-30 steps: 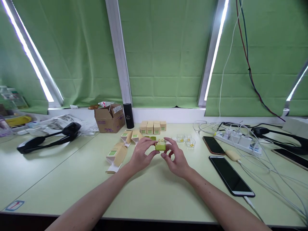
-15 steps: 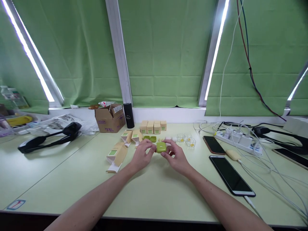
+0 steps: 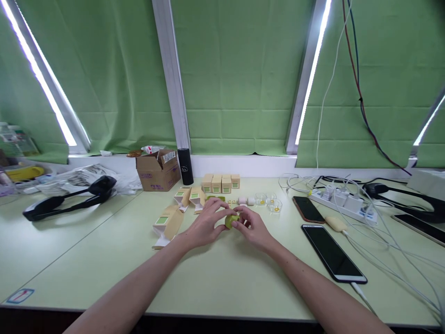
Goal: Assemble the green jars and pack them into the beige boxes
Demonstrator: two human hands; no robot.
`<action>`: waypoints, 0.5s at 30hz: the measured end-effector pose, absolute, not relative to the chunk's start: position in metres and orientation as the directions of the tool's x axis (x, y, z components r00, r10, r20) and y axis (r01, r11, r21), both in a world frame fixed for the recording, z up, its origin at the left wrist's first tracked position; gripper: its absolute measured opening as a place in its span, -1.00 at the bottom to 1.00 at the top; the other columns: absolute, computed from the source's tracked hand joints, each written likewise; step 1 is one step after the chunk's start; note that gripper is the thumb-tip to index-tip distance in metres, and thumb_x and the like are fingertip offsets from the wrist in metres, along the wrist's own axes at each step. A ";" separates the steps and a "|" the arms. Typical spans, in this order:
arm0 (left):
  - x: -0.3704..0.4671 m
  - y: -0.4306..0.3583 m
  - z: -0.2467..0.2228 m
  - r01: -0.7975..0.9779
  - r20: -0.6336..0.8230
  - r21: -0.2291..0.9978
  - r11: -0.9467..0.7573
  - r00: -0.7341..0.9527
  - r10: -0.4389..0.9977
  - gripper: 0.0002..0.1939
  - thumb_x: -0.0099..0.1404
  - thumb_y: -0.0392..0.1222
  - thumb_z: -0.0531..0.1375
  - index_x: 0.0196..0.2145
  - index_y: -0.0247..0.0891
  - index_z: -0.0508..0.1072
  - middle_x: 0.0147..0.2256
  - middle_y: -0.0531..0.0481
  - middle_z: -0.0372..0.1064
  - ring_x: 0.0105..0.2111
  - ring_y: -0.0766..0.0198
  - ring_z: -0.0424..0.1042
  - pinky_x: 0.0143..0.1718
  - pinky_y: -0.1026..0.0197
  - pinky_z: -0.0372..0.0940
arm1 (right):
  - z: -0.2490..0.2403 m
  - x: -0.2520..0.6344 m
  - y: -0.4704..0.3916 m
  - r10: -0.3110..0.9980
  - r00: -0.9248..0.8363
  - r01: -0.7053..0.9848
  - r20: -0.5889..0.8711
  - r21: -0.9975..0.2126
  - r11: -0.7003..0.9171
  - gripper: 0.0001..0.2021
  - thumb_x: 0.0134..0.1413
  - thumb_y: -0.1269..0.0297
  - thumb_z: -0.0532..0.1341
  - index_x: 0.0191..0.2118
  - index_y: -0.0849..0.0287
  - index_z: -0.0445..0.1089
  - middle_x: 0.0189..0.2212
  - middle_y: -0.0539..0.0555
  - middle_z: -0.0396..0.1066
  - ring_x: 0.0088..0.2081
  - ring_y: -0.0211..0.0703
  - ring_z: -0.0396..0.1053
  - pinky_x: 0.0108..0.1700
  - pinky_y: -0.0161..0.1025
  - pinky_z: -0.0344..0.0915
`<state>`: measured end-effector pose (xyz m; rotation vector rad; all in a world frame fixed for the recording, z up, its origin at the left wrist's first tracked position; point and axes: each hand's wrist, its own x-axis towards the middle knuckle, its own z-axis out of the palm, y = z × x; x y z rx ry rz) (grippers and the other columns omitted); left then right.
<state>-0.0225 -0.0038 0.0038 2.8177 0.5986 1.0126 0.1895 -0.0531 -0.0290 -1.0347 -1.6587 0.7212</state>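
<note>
Between my hands, just above the table, is a small glossy green case (image 3: 230,221) with rounded corners, turned partly on its side. The fingers of my left hand (image 3: 208,221) reach over its top and left side. My right hand (image 3: 253,227) pinches its right edge between thumb and fingers. Beyond my left hand, a strip of green containers (image 3: 216,198) shows, mostly covered by the fingers. Small yellowish pieces (image 3: 231,202), pale pink cylinders (image 3: 246,201) and clear cups with yellow bits (image 3: 275,206) stand behind my right hand.
Opened cartons (image 3: 168,224) lie left of my hands; several small closed boxes (image 3: 217,184) stand behind. Further back are a cardboard box (image 3: 158,171) and black cylinder (image 3: 185,167). On the right are phones (image 3: 333,253), a power strip (image 3: 342,204) and loose cables.
The green case has tipped from lying level to partly on its side. My left hand has moved right and over it, now hiding most of the green containers behind.
</note>
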 end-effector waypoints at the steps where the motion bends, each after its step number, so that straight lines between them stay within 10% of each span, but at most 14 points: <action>1: -0.022 -0.001 0.002 0.328 0.622 0.277 -0.903 0.655 0.429 -0.55 0.29 -0.35 0.30 0.11 -0.05 0.50 0.00 -0.13 0.41 0.11 -0.01 0.29 0.15 -0.17 0.30 | -0.029 0.191 -0.053 0.876 -0.106 0.336 0.471 -0.812 0.478 -0.72 0.25 0.11 0.23 0.00 0.11 0.39 -0.48 -0.06 0.36 -0.42 -0.18 0.32 -0.38 -0.26 0.23; 8: -0.022 0.020 -0.004 0.239 0.466 0.804 -0.544 0.314 0.827 -0.55 0.15 -0.25 0.38 0.02 -0.18 0.50 -0.02 -0.12 0.51 -0.06 0.09 0.50 0.00 -0.02 0.43 | -0.035 0.199 -0.042 0.797 -0.227 0.859 0.559 -0.271 0.434 -0.79 0.24 0.44 0.15 -0.12 0.15 0.51 -0.11 0.19 0.54 0.01 0.09 0.36 0.04 -0.01 0.27; 15: -0.022 0.028 -0.013 -0.037 0.318 0.946 -0.321 0.273 0.908 -0.40 0.01 -0.22 0.48 0.02 -0.28 0.48 0.01 -0.21 0.53 -0.05 0.07 0.55 0.03 -0.04 0.44 | -0.028 0.186 -0.025 0.846 -0.414 0.908 0.336 0.095 0.407 -0.56 0.10 0.45 0.23 0.13 0.20 0.48 0.34 0.26 0.24 0.35 0.24 0.05 0.33 0.14 -0.05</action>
